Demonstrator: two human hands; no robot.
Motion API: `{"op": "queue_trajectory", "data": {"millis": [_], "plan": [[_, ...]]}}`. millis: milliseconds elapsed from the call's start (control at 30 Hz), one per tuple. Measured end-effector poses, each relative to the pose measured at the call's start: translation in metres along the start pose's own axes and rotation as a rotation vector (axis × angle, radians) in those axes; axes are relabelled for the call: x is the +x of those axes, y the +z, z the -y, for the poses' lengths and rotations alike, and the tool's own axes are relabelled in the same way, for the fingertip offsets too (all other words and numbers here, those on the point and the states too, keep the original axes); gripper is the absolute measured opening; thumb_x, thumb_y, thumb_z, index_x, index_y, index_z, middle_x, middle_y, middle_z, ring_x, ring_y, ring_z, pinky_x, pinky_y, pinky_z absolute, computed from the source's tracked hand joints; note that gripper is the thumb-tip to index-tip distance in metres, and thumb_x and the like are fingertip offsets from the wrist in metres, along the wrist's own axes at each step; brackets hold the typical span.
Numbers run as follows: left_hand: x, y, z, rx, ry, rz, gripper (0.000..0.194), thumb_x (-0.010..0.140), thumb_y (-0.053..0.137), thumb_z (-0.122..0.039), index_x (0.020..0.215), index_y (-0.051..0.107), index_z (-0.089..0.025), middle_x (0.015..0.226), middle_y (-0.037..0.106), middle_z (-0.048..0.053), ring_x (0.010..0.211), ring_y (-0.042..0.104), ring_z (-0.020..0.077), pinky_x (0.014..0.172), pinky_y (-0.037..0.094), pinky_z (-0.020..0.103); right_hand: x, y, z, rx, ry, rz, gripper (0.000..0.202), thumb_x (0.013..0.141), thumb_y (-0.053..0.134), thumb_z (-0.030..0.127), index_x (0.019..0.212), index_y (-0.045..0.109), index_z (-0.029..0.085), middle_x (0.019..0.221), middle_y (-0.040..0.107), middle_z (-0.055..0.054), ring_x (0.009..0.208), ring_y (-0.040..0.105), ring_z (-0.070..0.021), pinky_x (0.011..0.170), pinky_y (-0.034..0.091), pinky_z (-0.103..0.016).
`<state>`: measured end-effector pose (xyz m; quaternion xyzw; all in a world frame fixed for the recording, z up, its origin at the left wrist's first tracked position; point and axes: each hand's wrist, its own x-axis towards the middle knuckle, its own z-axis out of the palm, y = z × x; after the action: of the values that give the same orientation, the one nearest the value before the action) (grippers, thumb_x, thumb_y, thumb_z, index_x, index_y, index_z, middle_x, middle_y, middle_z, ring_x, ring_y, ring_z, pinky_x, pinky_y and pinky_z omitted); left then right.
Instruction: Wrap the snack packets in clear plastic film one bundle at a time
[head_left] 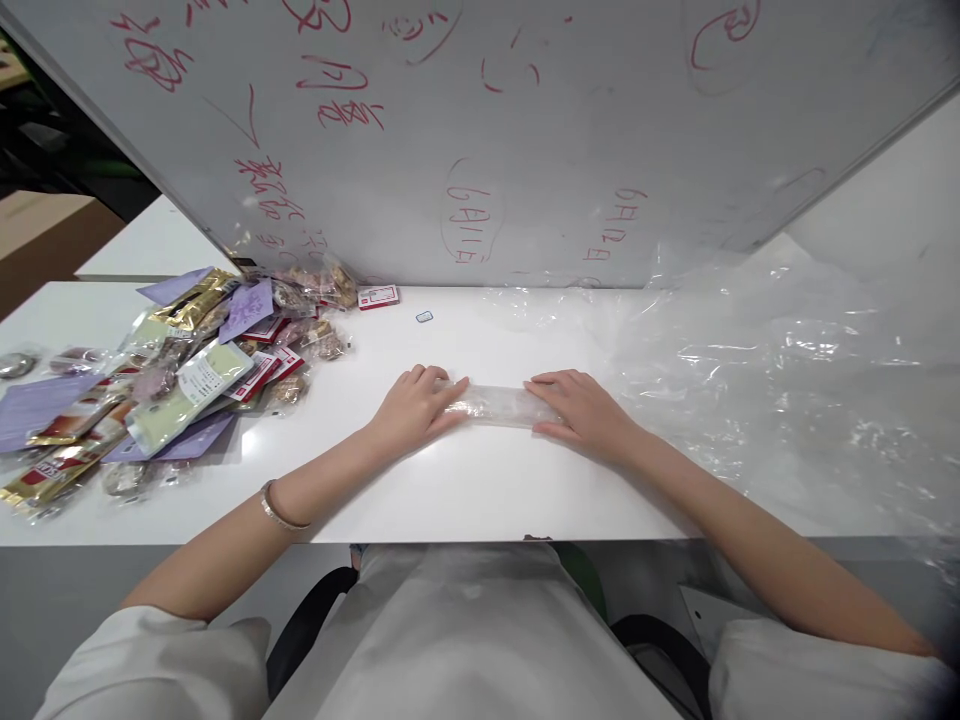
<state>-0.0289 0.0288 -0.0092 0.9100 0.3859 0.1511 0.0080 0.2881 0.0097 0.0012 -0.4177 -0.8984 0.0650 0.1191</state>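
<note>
A clear plastic bag folded into a narrow strip (499,405) lies on the white table in front of me. My left hand (414,408) grips its left end, thumb along the near side and fingers over the far side. At the other end my right hand (581,412) holds the strip the same way, fingers and thumb on opposite edges. Both ends are partly hidden under my fingers. To the right, a wide heap of loose clear plastic bags (750,390) spreads over the table beside my right forearm.
Left on the table (465,490) is a pile of small packets, with a pale green pouch (191,395), a purple packet (247,308) and gold sachets. A red-and-white small box (379,296) and a tiny blue-edged label (424,316) lie near the upright whiteboard (555,140).
</note>
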Motion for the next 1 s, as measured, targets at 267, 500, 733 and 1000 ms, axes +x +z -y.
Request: {"op": "queue_trajectory", "data": {"millis": [267, 500, 733, 1000], "plan": [[0.004, -0.003, -0.015, 0.095, 0.083, 0.103, 0.049, 0.103, 0.030, -0.036, 0.132, 0.055, -0.006, 0.101, 0.064, 0.019, 0.091, 0.059, 0.0305, 0.075, 0.047, 0.041, 0.008, -0.010, 0.038, -0.345, 0.063, 0.194, 0.053, 0.089, 0.047, 0.009, 0.142, 0.049, 0.007, 0.101, 0.067, -0.018, 0.082, 0.061, -0.0279, 0.069, 0.047, -0.038], [0.013, -0.003, -0.034, 0.035, -0.052, -0.108, 0.040, 0.096, 0.037, -0.014, 0.128, 0.060, -0.011, 0.123, 0.062, 0.022, 0.118, 0.055, 0.0368, 0.093, 0.045, 0.051, 0.001, -0.011, 0.047, -0.371, 0.240, 0.105, 0.062, 0.088, 0.028, -0.006, 0.144, 0.048, 0.008, 0.117, 0.068, -0.019, 0.072, 0.065, -0.0202, 0.056, 0.050, -0.033], [0.034, -0.016, -0.065, -0.610, -0.390, -0.040, 0.040, 0.096, 0.040, -0.023, 0.129, 0.063, -0.019, 0.106, 0.071, 0.010, 0.097, 0.065, 0.0262, 0.085, 0.052, 0.041, -0.014, -0.021, 0.048, -0.294, 0.235, -0.262, 0.056, 0.100, 0.025, 0.011, 0.153, 0.040, 0.020, 0.137, 0.062, -0.015, 0.074, 0.070, -0.0202, 0.060, 0.059, -0.036], [0.044, -0.042, -0.095, -1.687, -0.437, 0.110, 0.061, 0.100, 0.023, -0.052, 0.127, 0.060, -0.012, 0.113, 0.070, 0.016, 0.112, 0.065, 0.0303, 0.094, 0.051, 0.048, 0.003, -0.022, 0.061, -0.121, 0.094, -0.358, 0.055, 0.102, 0.032, 0.016, 0.156, 0.033, 0.028, 0.150, 0.050, -0.011, 0.114, 0.066, -0.0290, 0.087, 0.059, -0.048]]}}
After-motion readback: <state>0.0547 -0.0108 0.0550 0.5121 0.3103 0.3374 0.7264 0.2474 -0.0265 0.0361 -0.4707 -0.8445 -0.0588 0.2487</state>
